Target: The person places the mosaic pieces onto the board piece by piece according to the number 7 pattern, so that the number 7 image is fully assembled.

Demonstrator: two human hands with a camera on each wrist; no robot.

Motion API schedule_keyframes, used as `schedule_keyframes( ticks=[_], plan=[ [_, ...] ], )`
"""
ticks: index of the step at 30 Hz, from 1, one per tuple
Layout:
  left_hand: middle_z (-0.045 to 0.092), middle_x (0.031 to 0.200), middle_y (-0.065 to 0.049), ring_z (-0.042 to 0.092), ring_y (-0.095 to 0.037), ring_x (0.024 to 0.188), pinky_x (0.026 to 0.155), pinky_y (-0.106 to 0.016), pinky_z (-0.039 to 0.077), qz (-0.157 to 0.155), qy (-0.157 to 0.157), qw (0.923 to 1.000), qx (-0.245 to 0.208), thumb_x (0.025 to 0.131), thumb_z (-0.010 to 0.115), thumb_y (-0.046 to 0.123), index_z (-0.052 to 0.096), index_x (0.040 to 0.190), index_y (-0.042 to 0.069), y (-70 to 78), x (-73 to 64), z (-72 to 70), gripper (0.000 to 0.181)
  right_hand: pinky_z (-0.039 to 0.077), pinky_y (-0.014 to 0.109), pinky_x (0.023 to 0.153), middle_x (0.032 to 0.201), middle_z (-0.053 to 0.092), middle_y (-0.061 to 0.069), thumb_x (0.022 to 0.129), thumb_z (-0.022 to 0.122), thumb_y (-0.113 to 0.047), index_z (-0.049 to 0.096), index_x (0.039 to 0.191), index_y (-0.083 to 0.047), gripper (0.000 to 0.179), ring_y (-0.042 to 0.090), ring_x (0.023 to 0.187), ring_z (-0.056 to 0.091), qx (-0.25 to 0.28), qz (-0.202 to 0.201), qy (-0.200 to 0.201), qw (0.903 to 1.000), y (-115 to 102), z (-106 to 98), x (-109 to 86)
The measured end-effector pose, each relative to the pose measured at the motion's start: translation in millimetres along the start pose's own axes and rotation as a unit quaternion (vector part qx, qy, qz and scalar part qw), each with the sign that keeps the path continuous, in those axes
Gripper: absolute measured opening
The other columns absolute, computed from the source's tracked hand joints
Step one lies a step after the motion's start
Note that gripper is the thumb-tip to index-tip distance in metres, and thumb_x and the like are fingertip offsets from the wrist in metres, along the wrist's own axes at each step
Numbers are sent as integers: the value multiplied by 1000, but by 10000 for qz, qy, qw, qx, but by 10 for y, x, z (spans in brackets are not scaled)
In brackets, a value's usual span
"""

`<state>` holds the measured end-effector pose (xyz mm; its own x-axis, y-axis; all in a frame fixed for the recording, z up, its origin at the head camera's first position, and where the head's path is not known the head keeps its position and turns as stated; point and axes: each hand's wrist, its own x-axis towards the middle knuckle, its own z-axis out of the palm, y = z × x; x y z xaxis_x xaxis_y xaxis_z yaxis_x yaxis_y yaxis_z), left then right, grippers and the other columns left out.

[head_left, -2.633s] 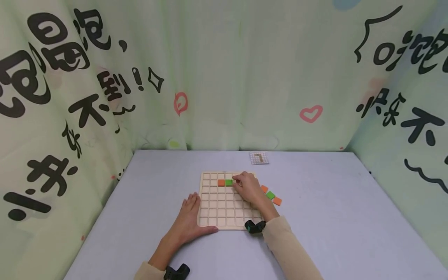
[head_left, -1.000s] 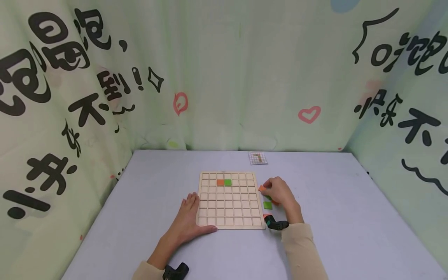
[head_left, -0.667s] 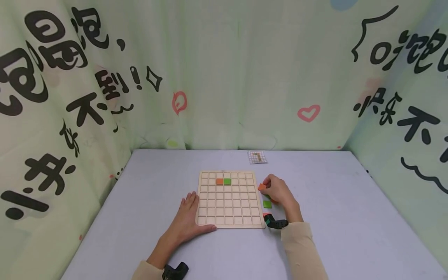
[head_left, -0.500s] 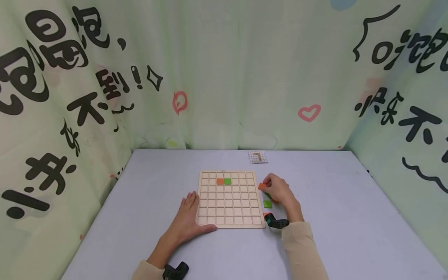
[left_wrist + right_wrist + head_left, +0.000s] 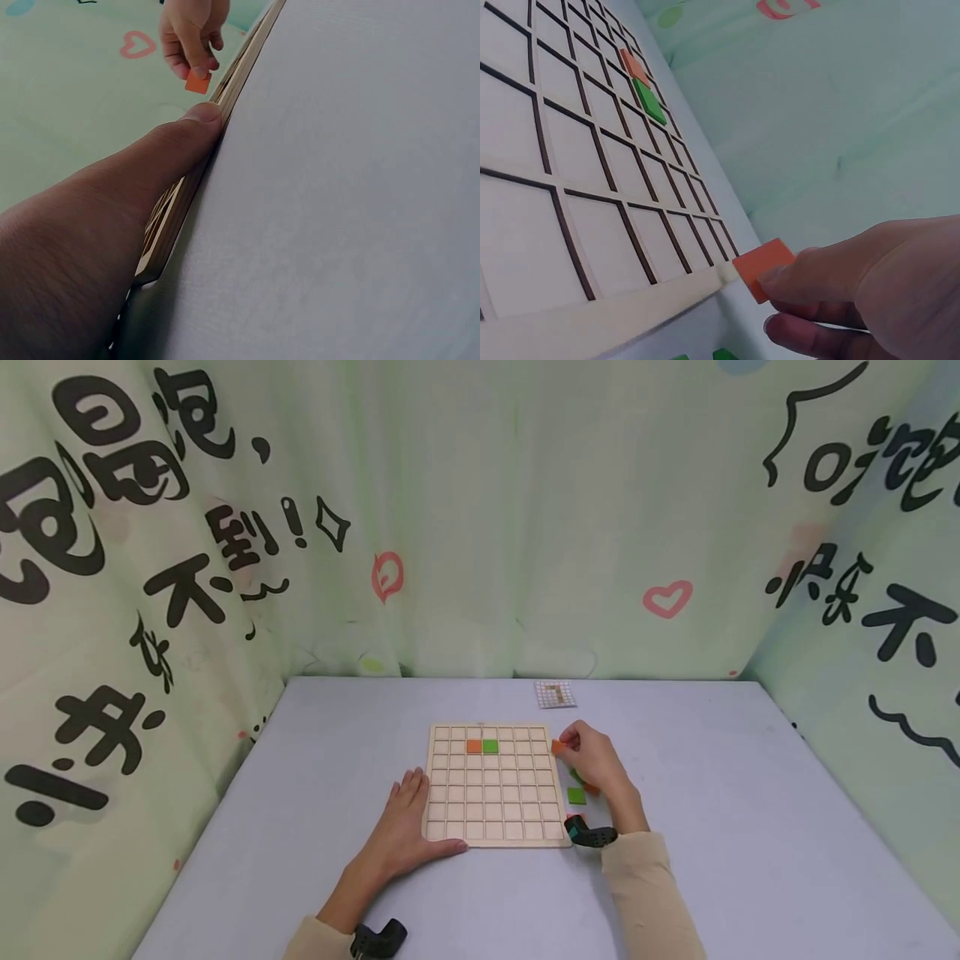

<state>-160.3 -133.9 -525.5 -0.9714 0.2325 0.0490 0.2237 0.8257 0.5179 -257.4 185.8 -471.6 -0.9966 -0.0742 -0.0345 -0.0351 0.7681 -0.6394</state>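
A wooden grid board [image 5: 492, 794] lies on the table, with an orange tile [image 5: 474, 747] and a green tile [image 5: 491, 747] side by side in one of its upper rows. My left hand [image 5: 405, 827] rests against the board's left side, fingers straight, its thumb [image 5: 176, 146] along the near edge. Just past the board's right edge, my right hand [image 5: 596, 760] pinches an orange square tile [image 5: 765, 264] between thumb and fingers, held up off the table in the right wrist view.
Right of the board lie a loose green tile [image 5: 576, 796], another green tile [image 5: 575, 774] and an orange tile [image 5: 591, 789] partly under the right hand, and a reddish tile [image 5: 574, 817] near the wrist camera. A small patterned grid card [image 5: 555, 694] sits behind the board.
My right hand has left the board for the loose tiles, taken an orange tile, and just now raised it slightly toward the board's upper right. The left hand has stayed put.
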Motion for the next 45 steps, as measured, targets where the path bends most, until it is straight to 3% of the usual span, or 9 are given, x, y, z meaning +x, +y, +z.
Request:
schedule_keyframes(
  ticks=[7,20,28,39,45],
  plan=[
    [21,165,-24,15,-36,156,128,-51,15,-3,-64,9999,92,71,71,76,25,155,-7,1,8,2,127,50,30,74,103,66,15,97,61,-11,60,112,-2,17,23,87,58,262,-249,305,9989,-91,133,37],
    [21,165,-24,15,-36,156,128,-51,14,-17,-107,9999,56,72,72,75,26,155,-7,22,0,8,126,53,31,74,101,67,13,98,63,-11,61,111,-3,15,21,86,61,583,-655,125,9961,-259,345,146],
    [21,165,-24,15,-37,156,128,-51,14,0,-127,9999,9,71,73,75,26,155,-8,10,-4,29,126,51,29,73,98,68,10,98,63,-13,62,111,-6,14,19,84,60,521,-789,-145,9954,-249,457,189],
    [21,165,-23,14,-36,156,128,-51,15,-73,-105,9999,0,71,72,76,26,155,-6,29,2,-13,126,53,36,77,96,69,8,98,65,-12,67,113,-8,16,18,83,60,304,-1164,32,9927,-271,523,243],
    [21,165,-24,14,-36,156,128,-51,15,-61,-109,9999,24,71,72,75,26,155,-7,21,-1,-34,126,54,39,80,102,69,9,99,63,-13,68,116,-8,19,21,88,61,194,-1166,-69,9930,-279,545,271]
  ],
)
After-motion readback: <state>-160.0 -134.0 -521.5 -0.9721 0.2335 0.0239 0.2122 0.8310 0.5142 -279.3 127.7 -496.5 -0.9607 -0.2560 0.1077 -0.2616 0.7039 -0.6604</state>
